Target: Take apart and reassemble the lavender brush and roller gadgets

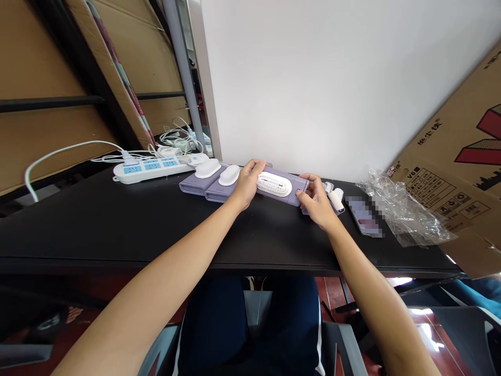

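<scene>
Above the black table (117, 224) I hold a flat light-purple panel (296, 192) with a white, textured oval pad (274, 184) on its face. My left hand (250, 183) grips the panel's left end, fingers behind it. At the right end my right hand (315, 201) pinches it, thumb in front. Left of my left hand lie two purple panel sections (216, 189); each bears a raised white oval pad (208, 168). Just beyond my right hand rest small white pieces (335, 198) on purple material, partly hidden. Whether the purple sections are joined is hidden.
A white power strip (154, 168) with tangled white cables stands at the back left. On the right lie a phone (365, 216) with a blurred screen and crumpled clear plastic (410, 209). A printed cardboard box (450, 172) leans there. The white wall (332, 78) rises behind the table.
</scene>
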Demonstrator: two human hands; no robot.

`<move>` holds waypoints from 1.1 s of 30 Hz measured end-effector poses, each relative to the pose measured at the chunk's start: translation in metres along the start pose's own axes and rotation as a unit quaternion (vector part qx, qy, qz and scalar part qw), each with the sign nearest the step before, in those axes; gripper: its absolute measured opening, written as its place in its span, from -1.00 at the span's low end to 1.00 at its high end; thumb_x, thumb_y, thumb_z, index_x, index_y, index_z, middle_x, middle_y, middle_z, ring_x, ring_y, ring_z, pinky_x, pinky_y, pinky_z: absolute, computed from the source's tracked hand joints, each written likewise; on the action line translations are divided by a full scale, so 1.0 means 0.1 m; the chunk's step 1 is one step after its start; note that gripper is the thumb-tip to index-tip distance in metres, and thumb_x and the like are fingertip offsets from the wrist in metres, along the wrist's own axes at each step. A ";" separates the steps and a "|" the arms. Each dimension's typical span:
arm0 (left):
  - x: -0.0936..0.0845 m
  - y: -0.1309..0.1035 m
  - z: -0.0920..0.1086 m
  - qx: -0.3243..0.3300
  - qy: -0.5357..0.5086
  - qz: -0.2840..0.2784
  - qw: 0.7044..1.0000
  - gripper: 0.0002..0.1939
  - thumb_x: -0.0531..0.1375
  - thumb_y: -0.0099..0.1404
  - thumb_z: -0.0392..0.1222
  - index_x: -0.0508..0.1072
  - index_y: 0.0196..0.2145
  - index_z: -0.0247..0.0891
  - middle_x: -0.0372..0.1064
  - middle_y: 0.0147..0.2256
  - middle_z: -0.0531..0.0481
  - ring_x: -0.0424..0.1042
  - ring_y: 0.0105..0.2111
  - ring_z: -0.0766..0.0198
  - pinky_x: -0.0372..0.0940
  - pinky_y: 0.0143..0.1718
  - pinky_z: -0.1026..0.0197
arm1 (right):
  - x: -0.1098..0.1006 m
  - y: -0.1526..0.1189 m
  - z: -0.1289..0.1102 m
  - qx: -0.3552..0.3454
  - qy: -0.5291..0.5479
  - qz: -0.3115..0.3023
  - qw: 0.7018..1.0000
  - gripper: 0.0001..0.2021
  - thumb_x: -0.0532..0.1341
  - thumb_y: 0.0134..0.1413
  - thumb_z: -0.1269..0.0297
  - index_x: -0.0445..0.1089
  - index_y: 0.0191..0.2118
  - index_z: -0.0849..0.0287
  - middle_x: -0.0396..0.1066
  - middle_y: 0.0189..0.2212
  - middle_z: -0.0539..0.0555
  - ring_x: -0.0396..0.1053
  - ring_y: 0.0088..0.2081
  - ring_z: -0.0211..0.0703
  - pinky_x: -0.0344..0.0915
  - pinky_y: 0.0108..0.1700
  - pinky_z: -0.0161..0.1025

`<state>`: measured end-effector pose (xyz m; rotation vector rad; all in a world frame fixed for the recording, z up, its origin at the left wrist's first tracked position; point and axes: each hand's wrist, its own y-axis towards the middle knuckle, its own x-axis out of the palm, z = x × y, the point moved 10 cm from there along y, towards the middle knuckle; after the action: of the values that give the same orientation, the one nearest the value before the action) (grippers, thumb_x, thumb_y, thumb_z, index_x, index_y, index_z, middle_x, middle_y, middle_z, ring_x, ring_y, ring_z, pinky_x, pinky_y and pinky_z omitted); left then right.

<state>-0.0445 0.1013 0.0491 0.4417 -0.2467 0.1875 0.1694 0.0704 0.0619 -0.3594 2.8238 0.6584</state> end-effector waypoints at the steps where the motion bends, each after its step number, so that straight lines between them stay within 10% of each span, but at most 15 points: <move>1: 0.00 0.00 0.01 0.002 -0.002 -0.001 1.000 -0.68 0.28 0.34 0.15 0.51 -0.31 -0.18 0.33 -0.43 0.06 0.36 -0.43 0.30 0.27 -0.43 0.28 | 0.01 0.00 -0.01 0.004 0.010 -0.007 1.000 -0.55 0.28 0.12 0.11 0.22 0.10 -0.02 0.26 -0.23 -0.03 0.28 -0.33 -0.23 0.36 -0.39 -0.24; 33: -0.07 0.03 0.03 -0.046 -0.037 0.014 0.998 -0.69 0.30 0.32 0.10 0.48 -0.33 -0.22 0.29 -0.54 0.09 0.36 -0.61 0.34 0.20 -0.68 0.35 | -0.09 0.01 0.02 0.040 0.042 0.028 0.998 -0.42 0.38 0.02 -0.01 0.33 0.15 0.00 0.21 -0.29 -0.06 0.29 -0.32 -0.24 0.41 -0.40 -0.29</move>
<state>-0.0523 0.1020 0.0513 0.3545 -0.3332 0.1864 0.1783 0.0737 0.0630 -0.3025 2.9390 0.5509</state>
